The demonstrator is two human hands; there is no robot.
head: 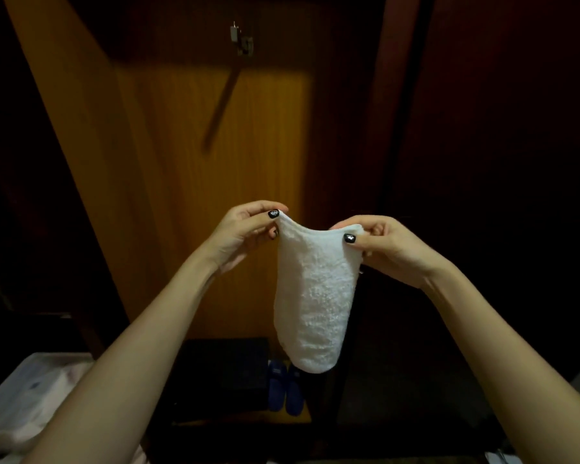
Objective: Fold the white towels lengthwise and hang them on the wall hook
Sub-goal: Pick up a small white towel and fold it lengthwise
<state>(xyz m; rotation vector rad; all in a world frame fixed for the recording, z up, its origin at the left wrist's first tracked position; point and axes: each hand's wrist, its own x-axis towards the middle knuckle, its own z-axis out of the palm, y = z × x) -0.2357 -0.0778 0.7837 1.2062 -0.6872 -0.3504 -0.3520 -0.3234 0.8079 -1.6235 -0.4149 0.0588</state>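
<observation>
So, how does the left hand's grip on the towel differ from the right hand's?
The left hand is higher than the right hand. The left hand pinches only the corner tip of the towel; the right hand's thumb lies across the towel's front. Both pinch its top edge and have dark nails.

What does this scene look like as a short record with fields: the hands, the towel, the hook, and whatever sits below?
left hand: pinches the towel's upper left corner
right hand: pinches the upper right corner
white towel: folded narrow, hanging down between both hands, top edge sagging
wall hook: higher up on the wooden panel, nothing hanging on it
below the towel: pair of blue slippers
task state: towel not yet hung
</observation>
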